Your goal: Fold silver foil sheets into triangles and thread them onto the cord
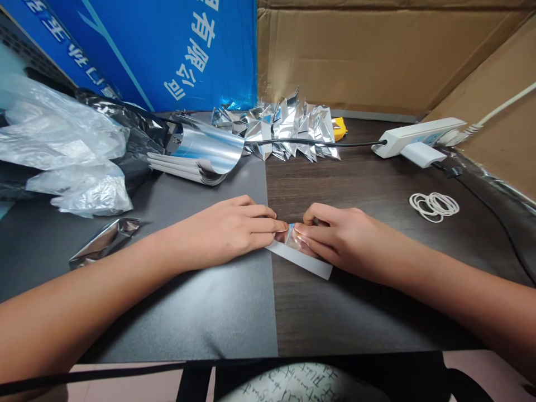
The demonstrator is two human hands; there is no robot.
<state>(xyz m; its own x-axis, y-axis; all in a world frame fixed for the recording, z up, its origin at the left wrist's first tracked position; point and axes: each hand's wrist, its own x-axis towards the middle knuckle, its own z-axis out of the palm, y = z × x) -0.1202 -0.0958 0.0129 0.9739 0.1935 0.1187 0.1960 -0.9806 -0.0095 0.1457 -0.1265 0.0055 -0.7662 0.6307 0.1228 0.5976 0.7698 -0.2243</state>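
A small piece of silver foil (294, 238) with a white strip along its near edge lies on the table, in front of me. My left hand (237, 229) presses down on its left part, fingers stretched together and fingertips on the foil. From the other side, my right hand (339, 234) has curled fingers gripping its right part. The fingertips of both hands almost meet over a crease in the foil. Parts of the foil under the fingers are hidden.
Behind lie crumpled foil pieces (293, 128), a stack of foil sheets (205, 148) and a yellow tool (339, 128). Plastic bags (62, 134) and a folded foil packet (104, 243) sit left. A power strip (419, 134), black cable (494, 201) and white bands (434, 207) are right.
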